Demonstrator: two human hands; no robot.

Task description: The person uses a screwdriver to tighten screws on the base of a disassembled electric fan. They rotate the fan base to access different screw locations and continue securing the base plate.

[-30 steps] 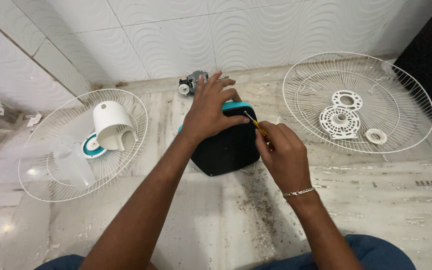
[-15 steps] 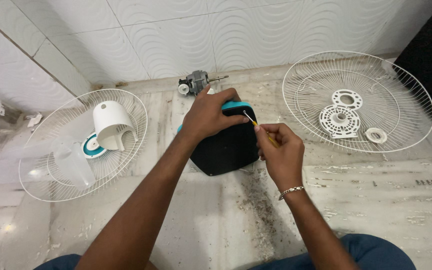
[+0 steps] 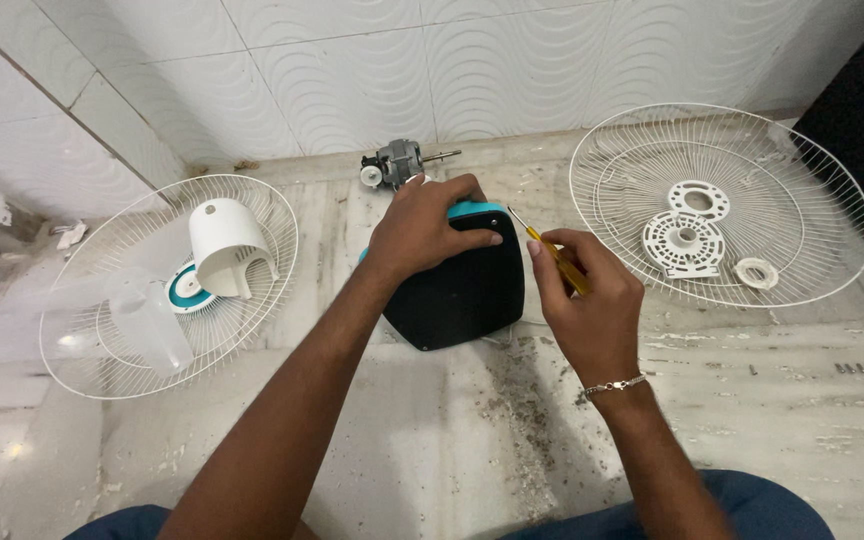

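Note:
My left hand [image 3: 424, 226] rests on top of a black fan base with a teal rim [image 3: 462, 290], fingers curled over its upper edge and pinning it to the floor. My right hand [image 3: 584, 300] grips a small yellow-handled screwdriver [image 3: 550, 250]. Its metal tip points up and left, just off the right side of the base and not touching it. A silver bracelet [image 3: 614, 385] circles my right wrist.
A grey fan motor [image 3: 392, 162] lies by the tiled wall behind the base. At left, a white wire grille [image 3: 72, 300] holds a white motor cover [image 3: 224, 248] and clear blades [image 3: 147, 325]. At right, another grille [image 3: 812, 180] holds white plastic parts [image 3: 684, 238]. Small screws [image 3: 854, 368] lie far right.
My right hand has drawn the screwdriver away from the base's top edge, moving right and slightly down. My left hand's fingers closed over the base and stay there.

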